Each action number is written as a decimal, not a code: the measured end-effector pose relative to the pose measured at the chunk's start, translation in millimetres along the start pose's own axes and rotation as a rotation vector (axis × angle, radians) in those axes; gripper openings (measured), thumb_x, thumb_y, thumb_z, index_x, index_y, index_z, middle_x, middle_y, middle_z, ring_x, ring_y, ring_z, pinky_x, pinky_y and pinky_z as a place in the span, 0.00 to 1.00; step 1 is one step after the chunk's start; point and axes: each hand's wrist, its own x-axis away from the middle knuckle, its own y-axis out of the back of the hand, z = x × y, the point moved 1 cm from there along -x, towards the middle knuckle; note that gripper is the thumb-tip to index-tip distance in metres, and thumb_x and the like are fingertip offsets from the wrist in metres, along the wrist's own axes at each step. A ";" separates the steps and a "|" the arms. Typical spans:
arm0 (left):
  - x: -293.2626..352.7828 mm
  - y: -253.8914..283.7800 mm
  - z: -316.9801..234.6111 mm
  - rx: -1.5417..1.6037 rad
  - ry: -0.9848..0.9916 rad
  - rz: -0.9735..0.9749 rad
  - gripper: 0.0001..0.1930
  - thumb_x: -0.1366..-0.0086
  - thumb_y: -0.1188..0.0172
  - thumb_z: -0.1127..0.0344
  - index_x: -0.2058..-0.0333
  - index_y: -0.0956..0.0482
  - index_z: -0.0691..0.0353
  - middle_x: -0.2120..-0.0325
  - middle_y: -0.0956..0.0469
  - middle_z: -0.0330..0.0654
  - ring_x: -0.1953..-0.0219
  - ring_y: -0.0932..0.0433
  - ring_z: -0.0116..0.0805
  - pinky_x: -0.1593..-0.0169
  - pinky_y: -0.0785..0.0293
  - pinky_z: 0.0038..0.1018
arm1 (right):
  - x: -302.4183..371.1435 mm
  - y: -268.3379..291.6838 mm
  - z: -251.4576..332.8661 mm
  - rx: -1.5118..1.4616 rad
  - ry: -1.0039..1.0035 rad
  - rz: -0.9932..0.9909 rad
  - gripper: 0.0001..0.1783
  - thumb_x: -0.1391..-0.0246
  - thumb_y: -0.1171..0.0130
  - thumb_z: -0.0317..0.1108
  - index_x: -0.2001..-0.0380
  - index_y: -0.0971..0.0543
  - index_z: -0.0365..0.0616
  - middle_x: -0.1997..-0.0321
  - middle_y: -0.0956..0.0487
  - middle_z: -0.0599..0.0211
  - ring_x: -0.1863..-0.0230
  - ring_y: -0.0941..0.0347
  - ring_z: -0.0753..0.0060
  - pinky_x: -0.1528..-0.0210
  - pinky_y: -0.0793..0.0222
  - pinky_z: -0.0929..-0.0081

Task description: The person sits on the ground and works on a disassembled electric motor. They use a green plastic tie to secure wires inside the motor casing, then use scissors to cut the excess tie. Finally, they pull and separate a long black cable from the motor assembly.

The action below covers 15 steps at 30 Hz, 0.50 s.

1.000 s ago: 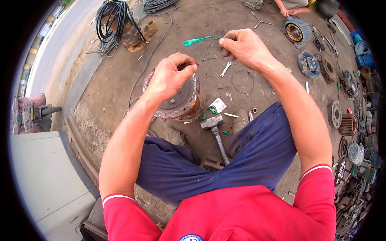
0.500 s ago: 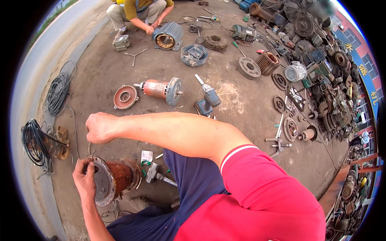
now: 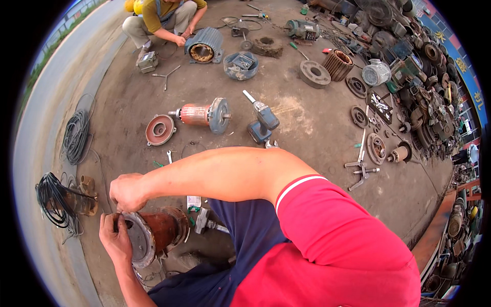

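Note:
A rusty red motor housing [image 3: 162, 229] lies on its side at the lower left, its grey round end flange [image 3: 140, 243] toward the left. Curled over the upper left of that flange, my left hand [image 3: 116, 239] grips its rim with thumb and fingers. My right hand [image 3: 130, 193] is closed in a fist just above, almost touching the left one; its palm side hides whatever it holds. Behind the housing lies a hammer [image 3: 203, 221] with a thick metal head, beside a small white packet [image 3: 194, 201].
Ahead lie a red end cover [image 3: 160, 130], a copper-red rotor [image 3: 196, 114], a cordless impact wrench [image 3: 264, 123] and a small wrench [image 3: 170, 156]. Coiled cables [image 3: 76, 135] sit at left. A co-worker [image 3: 166, 23] crouches by a blue motor [image 3: 204, 45]. Scrap parts [image 3: 409, 77] pile up at right.
My right hand has come down toward the flange and my left hand. The left hand keeps its grip on the rim. The whole view has shifted slightly.

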 end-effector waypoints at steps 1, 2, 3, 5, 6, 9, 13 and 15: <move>3.9 6.8 13.0 0.054 0.068 -0.026 0.02 0.37 0.41 0.77 0.67 0.23 0.71 0.73 0.28 0.43 0.70 0.26 0.33 0.65 0.29 0.28 | -10.1 -6.8 5.0 -0.015 -0.017 0.021 0.15 0.52 0.35 0.37 0.61 0.14 0.44 0.59 0.15 0.52 0.52 0.19 0.51 0.50 0.25 0.57; 9.3 17.8 19.7 0.088 0.146 -0.056 0.03 0.36 0.41 0.76 0.67 0.23 0.71 0.74 0.28 0.41 0.70 0.27 0.30 0.65 0.30 0.27 | -9.3 -10.0 11.1 -0.041 -0.014 0.005 0.15 0.51 0.36 0.37 0.60 0.14 0.44 0.59 0.15 0.52 0.52 0.20 0.50 0.50 0.25 0.58; 8.8 12.8 24.2 0.221 0.255 -0.099 0.06 0.33 0.40 0.73 0.69 0.23 0.69 0.76 0.27 0.36 0.72 0.30 0.24 0.67 0.32 0.24 | -7.6 -9.7 4.6 -0.029 -0.036 0.020 0.15 0.49 0.36 0.38 0.59 0.15 0.43 0.59 0.15 0.51 0.52 0.19 0.50 0.50 0.25 0.59; -1.9 4.4 20.2 0.505 0.459 -0.071 0.07 0.32 0.37 0.65 0.67 0.20 0.61 0.77 0.25 0.31 0.76 0.31 0.15 0.72 0.39 0.16 | -4.3 -18.0 -15.6 -0.028 -0.033 -0.045 0.14 0.46 0.37 0.38 0.61 0.16 0.40 0.62 0.15 0.51 0.56 0.18 0.52 0.53 0.24 0.60; 1.0 9.5 24.7 0.666 0.492 -0.113 0.08 0.33 0.36 0.64 0.66 0.20 0.62 0.77 0.23 0.32 0.77 0.29 0.17 0.73 0.38 0.17 | -7.8 -24.2 -7.6 -0.083 -0.006 0.015 0.11 0.43 0.40 0.33 0.63 0.17 0.37 0.65 0.15 0.53 0.60 0.18 0.58 0.56 0.24 0.62; 0.0 14.4 25.8 0.796 0.570 -0.080 0.07 0.33 0.35 0.65 0.66 0.20 0.62 0.77 0.21 0.34 0.77 0.26 0.21 0.74 0.35 0.19 | 0.5 -40.7 10.6 -0.286 -0.027 0.090 0.08 0.41 0.43 0.28 0.62 0.19 0.35 0.69 0.17 0.61 0.65 0.20 0.71 0.61 0.24 0.68; 2.9 15.2 30.8 0.872 0.603 -0.062 0.07 0.32 0.36 0.65 0.63 0.19 0.63 0.75 0.20 0.35 0.75 0.27 0.21 0.73 0.37 0.18 | 1.5 -47.0 11.8 -0.361 -0.123 0.061 0.11 0.42 0.39 0.32 0.60 0.17 0.35 0.64 0.16 0.60 0.59 0.21 0.72 0.53 0.26 0.69; 3.4 21.0 29.2 0.850 0.606 -0.045 0.09 0.32 0.37 0.65 0.59 0.18 0.66 0.72 0.19 0.36 0.72 0.25 0.22 0.70 0.33 0.20 | 1.2 -45.0 11.0 -0.363 -0.189 0.016 0.13 0.43 0.37 0.33 0.58 0.16 0.36 0.61 0.15 0.60 0.57 0.21 0.71 0.50 0.27 0.69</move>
